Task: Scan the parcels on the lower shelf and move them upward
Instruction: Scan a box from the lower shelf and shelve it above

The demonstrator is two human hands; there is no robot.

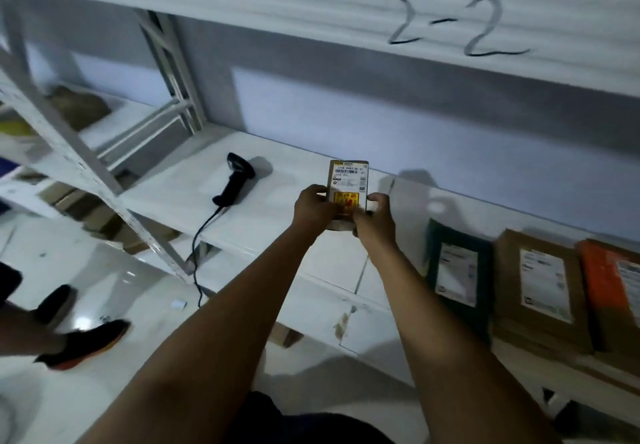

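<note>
The left hand (313, 206) and right hand (375, 220) are pinching one small parcel (348, 176); the scanner (237, 180) is lying idle at ten o'clock, three parcels (540, 280) seemingly waiting at four.

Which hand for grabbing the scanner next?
Left, probably. The scanner lies on the shelf left of the left hand, nothing between; the right hand would cross the parcel both hands hold.

Dark shoes (83, 343) on glossy floor (104, 270)
</note>
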